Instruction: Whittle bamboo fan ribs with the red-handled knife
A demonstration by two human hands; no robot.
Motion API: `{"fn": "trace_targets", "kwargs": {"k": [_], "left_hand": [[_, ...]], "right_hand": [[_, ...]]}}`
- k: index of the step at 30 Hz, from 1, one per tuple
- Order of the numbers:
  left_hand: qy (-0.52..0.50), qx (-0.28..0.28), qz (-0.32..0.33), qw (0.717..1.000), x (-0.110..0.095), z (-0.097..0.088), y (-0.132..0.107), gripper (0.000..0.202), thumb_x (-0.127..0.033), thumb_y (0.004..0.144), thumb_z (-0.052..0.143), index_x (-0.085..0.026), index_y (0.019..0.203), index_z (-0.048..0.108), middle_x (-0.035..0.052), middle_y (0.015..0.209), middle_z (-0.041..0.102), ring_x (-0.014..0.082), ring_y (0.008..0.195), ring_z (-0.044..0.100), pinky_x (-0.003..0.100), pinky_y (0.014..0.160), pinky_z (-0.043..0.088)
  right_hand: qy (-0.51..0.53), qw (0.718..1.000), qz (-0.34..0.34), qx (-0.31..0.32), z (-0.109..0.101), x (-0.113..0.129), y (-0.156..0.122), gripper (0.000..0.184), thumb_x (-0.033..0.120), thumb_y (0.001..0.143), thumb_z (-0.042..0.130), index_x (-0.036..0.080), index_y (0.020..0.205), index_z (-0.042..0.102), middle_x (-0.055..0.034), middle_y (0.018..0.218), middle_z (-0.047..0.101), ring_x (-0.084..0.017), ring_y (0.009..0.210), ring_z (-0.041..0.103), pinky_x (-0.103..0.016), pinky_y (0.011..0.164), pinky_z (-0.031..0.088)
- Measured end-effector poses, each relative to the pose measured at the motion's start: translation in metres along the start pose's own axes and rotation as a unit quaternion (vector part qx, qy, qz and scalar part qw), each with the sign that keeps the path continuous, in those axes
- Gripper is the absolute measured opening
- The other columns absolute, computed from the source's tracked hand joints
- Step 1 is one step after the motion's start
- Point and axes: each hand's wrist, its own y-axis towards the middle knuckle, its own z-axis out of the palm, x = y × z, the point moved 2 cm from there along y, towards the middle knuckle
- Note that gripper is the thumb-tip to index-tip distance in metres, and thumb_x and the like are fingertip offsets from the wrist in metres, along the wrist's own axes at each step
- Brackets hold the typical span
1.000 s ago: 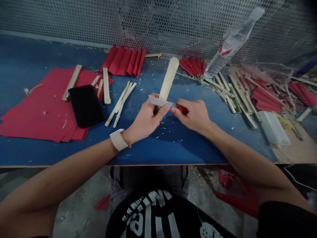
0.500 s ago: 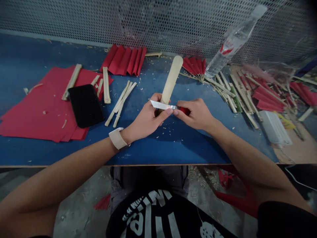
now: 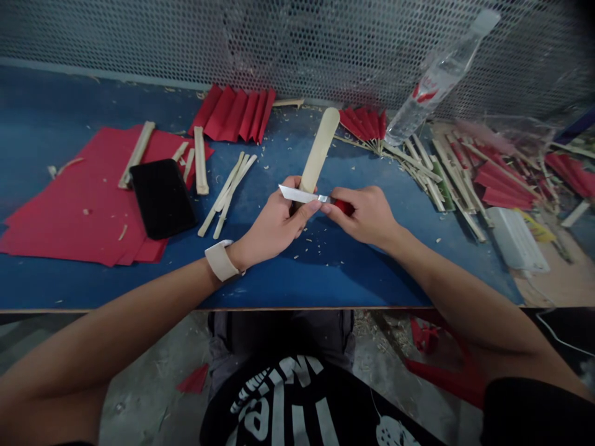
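Observation:
My left hand [image 3: 286, 217] is closed around the near end of a flat, round-tipped bamboo strip [image 3: 320, 150], which slants up and away from me. Its thumb presses by the base of a knife blade [image 3: 297, 194]. In my right hand [image 3: 365, 214] is the knife's red handle [image 3: 344, 207], with the blade pointing left across the strip. The strip's lower end is hidden by my fingers and the blade. Small pale shavings lie on the blue table [image 3: 325, 279] beneath the hands.
Left lie red paper sheets [image 3: 79, 204], a black phone [image 3: 162, 198] and thin bamboo sticks [image 3: 227, 195]. Pleated red paper [image 3: 235, 114] sits behind. At right are a water bottle [image 3: 434, 83], a small red fan [image 3: 365, 127], bamboo pieces [image 3: 453, 173] and a white box [image 3: 518, 238].
Both hands, with the knife and strip, have shifted very slightly left. The strip's far tip sits a little lower and further left. My grip looks the same.

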Motion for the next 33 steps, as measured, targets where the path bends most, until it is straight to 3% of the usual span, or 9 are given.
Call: {"fn": "trace_targets", "kwargs": {"k": [7, 13, 20, 23, 27, 33], "left_hand": [[-0.042, 0.008, -0.031, 0.999, -0.0032, 0.0005, -0.0003, 0.042, -0.056, 0.096, 0.072, -0.021, 0.112, 0.052, -0.0077, 0.063, 0.045, 0.0073, 0.048, 0.045, 0.021, 0.043, 0.040], [-0.031, 0.003, -0.019, 0.999, 0.0005, -0.0009, 0.0003, 0.034, -0.050, 0.101, 0.067, -0.021, 0.114, 0.053, -0.0081, 0.064, 0.044, 0.0069, 0.046, 0.043, 0.022, 0.042, 0.039], [0.029, -0.016, 0.011, 0.999, 0.0003, 0.0003, 0.0006, 0.035, -0.053, 0.103, 0.061, -0.021, 0.095, 0.050, -0.0067, 0.066, 0.045, 0.0068, 0.048, 0.042, 0.023, 0.046, 0.038], [0.066, -0.032, 0.025, 0.997, 0.0017, -0.0017, 0.0008, 0.034, -0.052, 0.102, 0.064, -0.020, 0.104, 0.055, -0.0061, 0.067, 0.048, 0.0081, 0.049, 0.045, 0.024, 0.048, 0.041], [0.029, -0.017, 0.014, 0.999, 0.0058, -0.0036, 0.0010, 0.038, -0.047, 0.100, 0.069, -0.020, 0.121, 0.054, -0.0046, 0.074, 0.053, 0.0079, 0.052, 0.048, 0.023, 0.048, 0.044], [0.018, 0.002, 0.015, 1.000, 0.0044, -0.0027, 0.0010, 0.030, -0.044, 0.102, 0.066, -0.021, 0.116, 0.053, -0.0041, 0.075, 0.052, 0.0083, 0.053, 0.047, 0.023, 0.048, 0.043]], "right_hand": [[-0.008, 1.000, 0.004, -0.020, 0.0026, 0.0020, -0.0011, 0.066, 0.074, 0.103, 0.034, 0.022, 0.073, 0.061, -0.0008, 0.056, 0.053, -0.014, 0.051, 0.041, -0.030, 0.057, 0.028], [-0.036, 0.998, 0.016, -0.038, 0.0026, 0.0046, -0.0024, 0.065, 0.074, 0.103, 0.034, 0.022, 0.072, 0.060, -0.0016, 0.056, 0.055, -0.015, 0.052, 0.043, -0.031, 0.056, 0.026], [-0.065, 0.996, 0.019, -0.054, 0.0021, 0.0033, -0.0023, 0.065, 0.072, 0.103, 0.034, 0.021, 0.074, 0.062, -0.0017, 0.056, 0.055, -0.015, 0.053, 0.045, -0.030, 0.057, 0.025], [-0.047, 0.998, 0.007, -0.037, 0.0024, -0.0001, -0.0014, 0.064, 0.071, 0.103, 0.035, 0.021, 0.076, 0.064, -0.0016, 0.057, 0.056, -0.014, 0.052, 0.043, -0.029, 0.057, 0.026], [-0.029, 0.999, -0.010, -0.014, 0.0020, -0.0041, -0.0006, 0.064, 0.071, 0.103, 0.036, 0.021, 0.076, 0.064, -0.0012, 0.057, 0.055, -0.014, 0.052, 0.042, -0.029, 0.057, 0.027], [-0.023, 1.000, -0.009, -0.005, -0.0002, -0.0030, -0.0008, 0.061, 0.070, 0.104, 0.037, 0.022, 0.074, 0.060, -0.0003, 0.056, 0.052, -0.014, 0.052, 0.042, -0.029, 0.057, 0.027]]}}
